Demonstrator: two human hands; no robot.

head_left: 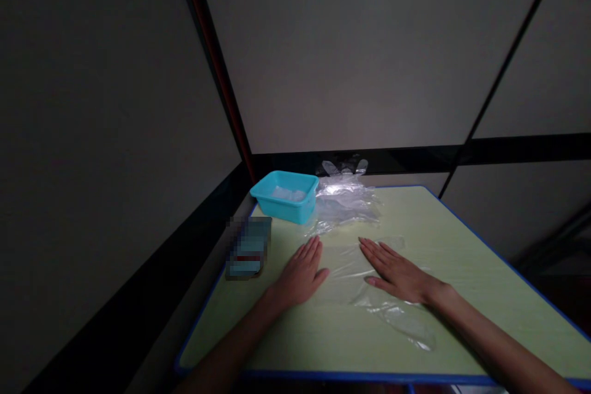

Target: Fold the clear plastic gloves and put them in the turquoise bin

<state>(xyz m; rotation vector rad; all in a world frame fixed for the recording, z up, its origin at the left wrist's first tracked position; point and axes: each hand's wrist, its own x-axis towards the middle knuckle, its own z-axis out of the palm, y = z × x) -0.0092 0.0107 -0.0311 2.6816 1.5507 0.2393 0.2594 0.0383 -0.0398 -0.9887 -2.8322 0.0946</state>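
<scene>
Plastic: one glove (346,265) lies under the right hand (398,275), left hand (299,275) at its edge, both fully open, empty.

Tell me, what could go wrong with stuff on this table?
The thin clear plastic glove could bunch up if the right hand lying on it pushes sideways. The loose glove pile beside the turquoise plastic tub might slide, since it seems to reach the far edge of the table. And the blurred object at the table's left edge might fall if the left hand bumps it.
</scene>
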